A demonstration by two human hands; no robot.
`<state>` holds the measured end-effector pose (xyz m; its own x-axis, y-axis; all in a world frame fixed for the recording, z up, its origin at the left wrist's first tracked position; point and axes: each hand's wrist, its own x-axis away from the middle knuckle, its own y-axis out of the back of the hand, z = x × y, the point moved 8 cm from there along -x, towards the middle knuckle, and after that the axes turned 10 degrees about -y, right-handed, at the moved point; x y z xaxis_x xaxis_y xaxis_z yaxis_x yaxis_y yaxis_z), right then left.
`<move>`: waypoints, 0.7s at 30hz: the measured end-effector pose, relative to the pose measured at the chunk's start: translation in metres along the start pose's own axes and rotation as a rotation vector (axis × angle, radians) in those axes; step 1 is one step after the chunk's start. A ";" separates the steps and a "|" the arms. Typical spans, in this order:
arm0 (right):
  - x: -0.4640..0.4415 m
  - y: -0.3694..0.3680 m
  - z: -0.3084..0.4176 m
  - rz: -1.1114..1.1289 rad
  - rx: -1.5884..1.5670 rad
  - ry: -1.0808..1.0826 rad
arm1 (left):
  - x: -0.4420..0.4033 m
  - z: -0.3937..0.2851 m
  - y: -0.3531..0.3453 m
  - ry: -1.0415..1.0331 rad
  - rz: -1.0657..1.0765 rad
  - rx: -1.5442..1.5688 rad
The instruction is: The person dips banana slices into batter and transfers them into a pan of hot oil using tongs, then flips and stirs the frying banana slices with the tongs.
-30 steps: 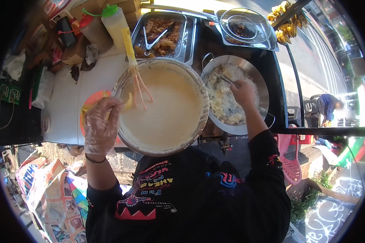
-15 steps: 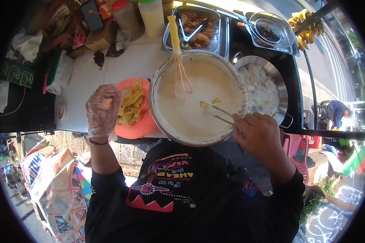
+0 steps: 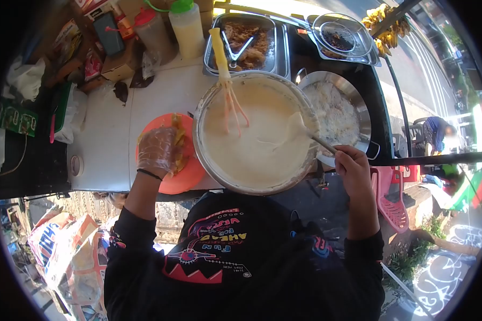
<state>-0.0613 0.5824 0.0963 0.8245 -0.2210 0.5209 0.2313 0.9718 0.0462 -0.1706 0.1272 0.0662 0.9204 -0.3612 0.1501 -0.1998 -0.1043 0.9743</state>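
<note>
Gripping the utensil (image 3: 322,143), the right hand (image 3: 351,165) has its bare fingers closed about the handle, near the right side of the bowl (image 3: 198,142). The utensil slants down to the left across the rim, its far end thickly coated in batter (image 3: 241,160); whether that end holds anything is hard to tell. The left hand (image 3: 156,150), in a clear glove, is over the plate (image 3: 185,179) with its fingers down at the yellow pieces (image 3: 181,140); they are hidden, so whether they pinch a piece cannot be told. Plate and bowl stand side by side on the counter (image 3: 107,120). A whisk (image 3: 218,51) leans on the bowl's far rim, wires in the batter. Right of the bowl is the pan (image 3: 364,115), full of pale froth. Beyond the bowl, tongs (image 3: 228,47) lie over browned food (image 3: 256,52) in a tray (image 3: 283,56), with a sieve (image 3: 326,48) farther right. Two bottles (image 3: 187,36) stand left of the tray. Bananas (image 3: 383,21) hang at the far right corner.
</note>
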 end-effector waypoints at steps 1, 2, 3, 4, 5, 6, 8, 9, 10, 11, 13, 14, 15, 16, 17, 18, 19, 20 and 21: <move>-0.003 0.017 0.007 -0.036 -0.006 0.004 | -0.002 -0.007 0.003 -0.022 -0.011 -0.036; -0.007 0.031 0.016 -0.036 -0.087 0.042 | -0.002 -0.010 0.005 -0.034 -0.022 -0.078; -0.015 0.042 0.025 -0.026 -0.168 0.082 | -0.002 -0.009 -0.001 -0.053 -0.025 -0.083; -0.026 0.052 0.032 -0.037 -0.179 0.088 | -0.002 -0.001 -0.009 -0.005 -0.067 -0.086; -0.039 0.062 0.039 -0.067 -0.079 0.099 | -0.001 0.006 -0.011 0.046 -0.109 -0.089; -0.052 0.071 0.046 -0.095 0.023 0.108 | 0.000 0.006 -0.008 0.038 -0.112 -0.094; -0.095 0.080 0.036 -0.136 0.193 0.131 | 0.009 0.007 0.009 0.038 -0.248 0.083; -0.115 0.080 0.029 -0.173 0.371 0.154 | 0.016 0.003 0.018 0.039 -0.252 0.080; -0.129 0.076 0.025 -0.208 0.507 0.151 | 0.028 0.007 0.030 0.119 -0.334 0.325; -0.143 0.071 0.019 -0.238 0.648 0.147 | 0.038 0.011 0.036 0.203 -0.412 0.571; -0.173 0.059 0.001 -0.252 0.842 0.251 | 0.047 0.006 0.048 0.177 -0.481 0.667; -0.182 0.048 -0.001 -0.275 1.030 0.353 | 0.053 0.002 0.054 0.140 -0.543 0.762; -0.186 0.041 -0.004 -0.257 1.033 0.361 | 0.054 -0.010 0.060 0.158 -0.551 0.757; -0.187 0.030 -0.008 -0.274 1.180 0.406 | 0.047 -0.033 0.064 0.052 -0.548 0.827; -0.187 0.022 -0.009 -0.294 1.324 0.450 | 0.039 -0.061 0.073 -0.057 -0.542 0.894; -0.188 0.019 -0.010 -0.286 1.416 0.448 | 0.032 -0.087 0.080 -0.046 -0.444 0.837; -0.186 0.021 -0.008 -0.280 1.413 0.451 | 0.023 -0.113 0.083 -0.036 -0.343 0.780; -0.181 0.025 -0.004 -0.290 1.473 0.457 | 0.013 -0.140 0.084 -0.126 -0.318 0.734; -0.174 0.029 0.002 -0.299 1.534 0.463 | 0.004 -0.164 0.083 -0.215 -0.291 0.689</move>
<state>-0.1991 0.6488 0.0087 0.9886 -0.1357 0.0653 -0.0665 -0.0046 0.9978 -0.1285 0.2693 0.1749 0.8966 -0.3949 -0.2003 -0.1882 -0.7494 0.6348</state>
